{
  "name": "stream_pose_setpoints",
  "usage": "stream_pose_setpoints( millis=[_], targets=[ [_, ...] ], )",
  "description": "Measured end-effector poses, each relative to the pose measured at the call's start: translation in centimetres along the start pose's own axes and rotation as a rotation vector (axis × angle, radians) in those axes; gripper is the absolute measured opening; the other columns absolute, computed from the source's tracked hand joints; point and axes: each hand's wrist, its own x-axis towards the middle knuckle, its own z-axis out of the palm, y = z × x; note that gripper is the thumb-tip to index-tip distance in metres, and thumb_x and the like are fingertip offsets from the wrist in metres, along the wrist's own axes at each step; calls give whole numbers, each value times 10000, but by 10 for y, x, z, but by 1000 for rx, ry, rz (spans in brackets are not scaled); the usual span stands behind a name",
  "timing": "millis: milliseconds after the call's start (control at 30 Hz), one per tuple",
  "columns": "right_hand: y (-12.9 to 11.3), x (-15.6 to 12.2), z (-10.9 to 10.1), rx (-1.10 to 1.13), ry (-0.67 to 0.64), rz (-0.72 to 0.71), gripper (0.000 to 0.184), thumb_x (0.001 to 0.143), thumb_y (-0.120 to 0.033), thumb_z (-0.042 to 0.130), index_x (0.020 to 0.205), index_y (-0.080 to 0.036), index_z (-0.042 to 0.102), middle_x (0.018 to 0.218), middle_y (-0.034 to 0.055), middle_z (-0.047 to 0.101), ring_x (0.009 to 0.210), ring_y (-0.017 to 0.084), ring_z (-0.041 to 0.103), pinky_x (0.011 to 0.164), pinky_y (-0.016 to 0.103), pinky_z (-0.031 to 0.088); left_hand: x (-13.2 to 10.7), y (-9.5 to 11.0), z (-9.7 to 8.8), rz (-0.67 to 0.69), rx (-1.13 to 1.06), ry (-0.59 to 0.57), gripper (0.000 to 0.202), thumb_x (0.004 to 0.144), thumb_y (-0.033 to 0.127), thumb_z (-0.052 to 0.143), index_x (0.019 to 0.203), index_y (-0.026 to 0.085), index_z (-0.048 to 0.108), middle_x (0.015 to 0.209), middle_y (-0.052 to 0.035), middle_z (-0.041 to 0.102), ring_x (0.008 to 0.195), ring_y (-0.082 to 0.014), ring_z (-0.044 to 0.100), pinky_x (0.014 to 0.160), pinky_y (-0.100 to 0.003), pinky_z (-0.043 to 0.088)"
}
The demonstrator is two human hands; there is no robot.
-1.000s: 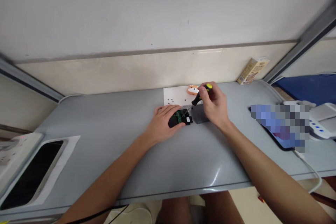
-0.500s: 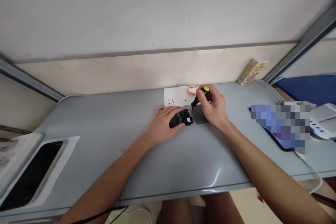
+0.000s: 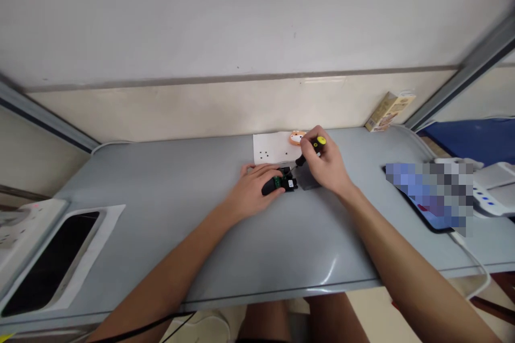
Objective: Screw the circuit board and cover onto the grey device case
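My left hand (image 3: 255,190) is wrapped round an opened black computer mouse (image 3: 289,184) lying on the grey desk, its green circuit board partly bare between thumb and fingers. In my right hand (image 3: 328,163) is a black and yellow screwdriver (image 3: 301,161), tilted, its handle in a closed grip. The screwdriver's thin shaft reaches down to the mouse's insides; whether its tip sits in a screw is too small to tell. A flat dark grey piece (image 3: 309,178) lies partly under my right hand. Behind the mouse, small dark screws (image 3: 263,154) rest on white paper (image 3: 276,142).
An orange and white object (image 3: 296,138) sits at the paper's back edge, partly behind my right hand. A carton (image 3: 389,111) leans by the wall. On the right are a phone (image 3: 426,198) and a white power strip (image 3: 488,193); another phone (image 3: 52,262) lies at left.
The screwdriver handle leans a little further to the right in my right hand. My left hand stays on the mouse, and the whole view has shifted slightly.
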Motion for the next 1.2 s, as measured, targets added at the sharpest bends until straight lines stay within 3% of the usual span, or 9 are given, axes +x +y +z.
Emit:
stream_pose_setpoints(
  millis=[133, 267, 433, 567, 633, 767, 900, 1033, 1200],
  targets=[
    [1, 10, 14, 313, -101, 71, 209, 978, -463, 586, 961, -254, 577, 1019, 19, 654, 824, 127, 615, 777, 292, 512, 1, 1, -1, 17, 3, 0, 197, 991, 378, 651, 1167, 289, 657, 1381, -26, 670, 1291, -251, 611, 1165, -514, 311],
    [8, 22, 24, 499, -182, 212, 336, 897, -593, 667, 953, -272, 582, 636, -73, 443, 539, 100, 403, 549, 249, 401, 1, 2, -3, 16, 17, -2, 202, 991, 371, 643, 1171, 288, 680, 1402, -35, 659, 1280, -250, 617, 1157, -504, 334],
    [8, 24, 19, 629, -177, 340, 489, 928, -741, 460, 1055, -295, 616, 718, -31, 483, 594, 133, 458, 604, 286, 464, 1, 2, -3, 10, 25, -17, 205, 1001, 369, 632, 1186, 302, 691, 1375, -30, 675, 1286, -251, 612, 1148, -497, 347],
    [8, 18, 13, 675, -140, 316, 371, 842, -578, 726, 882, -266, 530, 902, 3, 589, 753, 138, 590, 705, 289, 518, 1, 2, -3, 17, 39, -25, 197, 1003, 360, 633, 1183, 295, 677, 1368, -36, 680, 1300, -256, 602, 1139, -499, 339],
    [10, 16, 13, 677, -121, 300, 450, 813, -491, 799, 798, -256, 415, 793, -32, 530, 645, 110, 529, 601, 257, 464, 1, 3, -3, 28, 38, -23, 199, 1005, 358, 631, 1190, 293, 668, 1355, -33, 687, 1311, -252, 594, 1136, -491, 336],
    [9, 18, 14, 602, -102, 293, 493, 867, -660, 672, 801, -269, 379, 609, -87, 292, 480, 95, 270, 460, 246, 288, 1, 2, -3, 32, 32, -10, 193, 999, 352, 638, 1181, 292, 666, 1384, -27, 669, 1291, -245, 607, 1143, -487, 328],
    [3, 22, 10, 678, -169, 350, 461, 918, -740, 497, 1004, -292, 565, 694, -40, 475, 558, 124, 452, 571, 293, 447, 1, 2, -2, 17, 32, -16, 184, 1001, 343, 626, 1174, 291, 662, 1381, -32, 671, 1281, -255, 614, 1140, -497, 329],
    [4, 20, 4, 727, -190, 348, 393, 863, -609, 698, 850, -256, 525, 876, 0, 588, 742, 138, 606, 691, 301, 514, 1, 2, -1, 25, 38, -3, 181, 998, 353, 631, 1163, 285, 662, 1373, -32, 675, 1271, -254, 621, 1142, -492, 327],
    [13, 19, 6, 607, -117, 271, 511, 845, -598, 744, 772, -250, 377, 641, -68, 434, 508, 92, 434, 514, 262, 351, 2, 4, -3, 22, 49, -21, 199, 1014, 359, 612, 1188, 280, 664, 1378, -36, 673, 1285, -240, 610, 1152, -479, 314]
  ],
)
